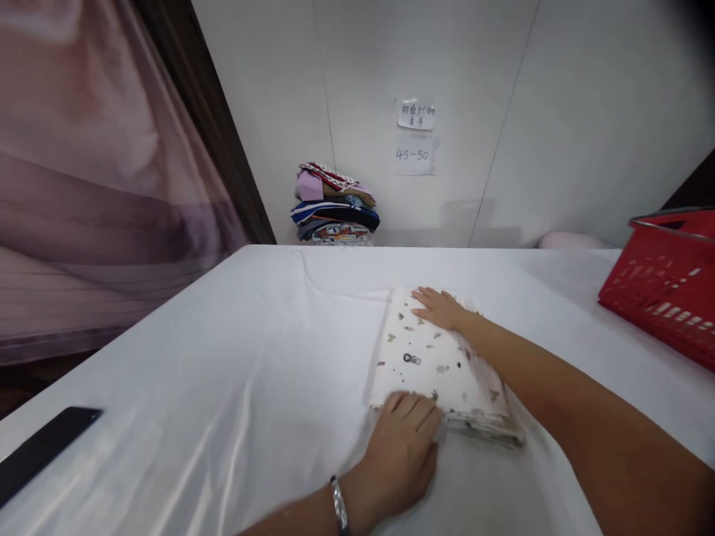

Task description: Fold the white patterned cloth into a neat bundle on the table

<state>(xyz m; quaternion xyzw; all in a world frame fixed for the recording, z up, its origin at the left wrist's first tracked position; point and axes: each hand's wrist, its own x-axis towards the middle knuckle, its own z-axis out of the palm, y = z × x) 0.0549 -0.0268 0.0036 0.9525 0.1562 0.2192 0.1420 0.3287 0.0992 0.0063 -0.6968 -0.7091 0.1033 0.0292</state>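
A white cloth (424, 365) printed with small plants and figures lies folded in several layers on the white-covered table. My right hand (441, 307) rests flat on its far part, fingers stretched out and palm down. At the near left corner, my left hand (399, 447), with a bracelet on the wrist, has its fingers bent together over the cloth's near edge. The left fingertips are partly hidden. Layered edges of the cloth show at its near right corner.
Folded fabrics are piled in a stack (335, 208) beyond the table's far edge. A red plastic basket (664, 275) stands at the right. A flat black object (48, 450) lies at the left edge. Pinkish curtains (100, 186) hang at the left.
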